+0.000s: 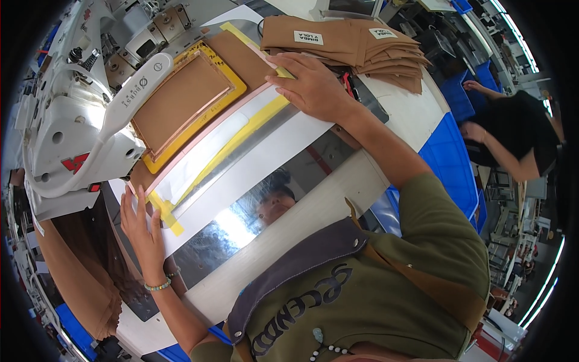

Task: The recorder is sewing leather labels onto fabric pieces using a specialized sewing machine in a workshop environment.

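A brown fabric panel [244, 57] lies on the machine bed, with a yellow-edged rectangular frame [195, 126] on top of it. Along the panel's near side runs a pale strip [208, 151] edged with yellow tape [265, 113]. My left hand [143, 228] rests at the strip's left end, its fingers apart near the tape. At the other end, my right hand [315, 85] lies flat with fingers stretched over the panel's right edge and the tape. Neither hand grips anything. White paper [232, 172] shows beneath the strip.
A white sewing machine [72, 136] with a white lamp arm [136, 93] stands close on the left. Brown fabric pieces [338, 45] are stacked at the back right. A shiny metal plate [253, 220] lies in front of me. Right are a blue bin [446, 163] and another person [512, 130].
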`<move>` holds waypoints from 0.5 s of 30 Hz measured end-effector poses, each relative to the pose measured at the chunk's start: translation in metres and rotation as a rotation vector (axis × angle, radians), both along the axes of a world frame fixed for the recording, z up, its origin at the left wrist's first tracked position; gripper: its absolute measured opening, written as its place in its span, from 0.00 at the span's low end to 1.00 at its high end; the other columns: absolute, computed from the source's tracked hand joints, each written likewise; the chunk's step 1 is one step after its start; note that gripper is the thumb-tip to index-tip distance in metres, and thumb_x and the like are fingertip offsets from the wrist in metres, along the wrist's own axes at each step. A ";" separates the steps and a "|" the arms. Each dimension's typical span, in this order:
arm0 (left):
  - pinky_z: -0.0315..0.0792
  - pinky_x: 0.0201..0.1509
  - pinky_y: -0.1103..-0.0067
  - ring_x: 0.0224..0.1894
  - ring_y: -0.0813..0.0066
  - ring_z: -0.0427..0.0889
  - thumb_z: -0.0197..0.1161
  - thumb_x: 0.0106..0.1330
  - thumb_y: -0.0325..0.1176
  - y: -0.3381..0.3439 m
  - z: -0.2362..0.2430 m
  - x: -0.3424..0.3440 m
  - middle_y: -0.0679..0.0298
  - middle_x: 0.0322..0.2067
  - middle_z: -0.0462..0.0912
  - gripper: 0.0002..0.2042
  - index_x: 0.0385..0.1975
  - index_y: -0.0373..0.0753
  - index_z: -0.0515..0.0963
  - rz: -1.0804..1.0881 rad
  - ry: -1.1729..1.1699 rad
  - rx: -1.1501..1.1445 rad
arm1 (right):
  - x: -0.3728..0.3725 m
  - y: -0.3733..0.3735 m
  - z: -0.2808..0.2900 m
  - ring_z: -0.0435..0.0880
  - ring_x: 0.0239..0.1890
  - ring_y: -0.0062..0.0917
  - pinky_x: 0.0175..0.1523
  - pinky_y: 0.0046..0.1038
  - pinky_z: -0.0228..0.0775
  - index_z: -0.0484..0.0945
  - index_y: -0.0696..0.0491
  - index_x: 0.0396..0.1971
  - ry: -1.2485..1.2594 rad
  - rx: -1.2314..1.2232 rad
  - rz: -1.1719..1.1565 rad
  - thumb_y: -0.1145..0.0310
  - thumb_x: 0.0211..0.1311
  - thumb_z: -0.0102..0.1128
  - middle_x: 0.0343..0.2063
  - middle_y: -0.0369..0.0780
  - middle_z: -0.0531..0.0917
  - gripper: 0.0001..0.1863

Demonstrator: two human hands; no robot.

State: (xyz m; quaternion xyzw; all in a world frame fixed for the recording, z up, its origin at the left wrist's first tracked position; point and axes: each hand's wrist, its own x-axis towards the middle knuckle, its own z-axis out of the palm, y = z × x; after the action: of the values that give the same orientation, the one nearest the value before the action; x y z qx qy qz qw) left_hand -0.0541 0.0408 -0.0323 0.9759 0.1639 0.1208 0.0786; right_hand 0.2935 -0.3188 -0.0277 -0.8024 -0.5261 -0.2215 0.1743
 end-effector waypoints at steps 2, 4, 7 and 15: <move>0.49 0.84 0.57 0.83 0.53 0.57 0.59 0.79 0.44 0.001 0.000 0.000 0.56 0.81 0.63 0.28 0.78 0.51 0.70 0.005 0.026 -0.005 | 0.003 0.000 0.000 0.74 0.71 0.34 0.71 0.41 0.69 0.87 0.46 0.58 0.019 -0.015 0.019 0.66 0.72 0.67 0.66 0.37 0.79 0.16; 0.49 0.84 0.57 0.83 0.53 0.57 0.59 0.79 0.44 0.001 0.000 -0.001 0.56 0.81 0.63 0.28 0.78 0.51 0.70 0.002 0.028 -0.005 | 0.007 0.001 0.000 0.78 0.67 0.33 0.68 0.39 0.73 0.87 0.47 0.57 -0.056 0.001 0.039 0.69 0.69 0.68 0.63 0.37 0.82 0.17; 0.49 0.83 0.57 0.83 0.53 0.57 0.59 0.79 0.43 0.001 0.000 0.000 0.56 0.81 0.63 0.28 0.78 0.51 0.70 -0.009 0.025 0.003 | 0.013 0.005 0.001 0.83 0.62 0.31 0.63 0.36 0.77 0.87 0.49 0.55 -0.130 -0.096 0.113 0.71 0.64 0.69 0.57 0.36 0.85 0.19; 0.49 0.83 0.57 0.83 0.53 0.57 0.59 0.79 0.43 -0.001 0.001 -0.001 0.56 0.81 0.63 0.27 0.78 0.51 0.71 -0.017 -0.015 -0.004 | 0.028 0.015 0.008 0.85 0.56 0.28 0.59 0.32 0.78 0.88 0.52 0.49 -0.229 -0.242 0.177 0.71 0.60 0.68 0.50 0.35 0.88 0.16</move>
State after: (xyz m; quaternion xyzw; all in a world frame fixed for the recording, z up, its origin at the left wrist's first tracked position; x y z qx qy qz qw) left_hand -0.0549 0.0402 -0.0315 0.9762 0.1555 0.1269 0.0827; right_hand 0.3214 -0.3035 -0.0198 -0.7374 -0.6340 -0.2305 0.0344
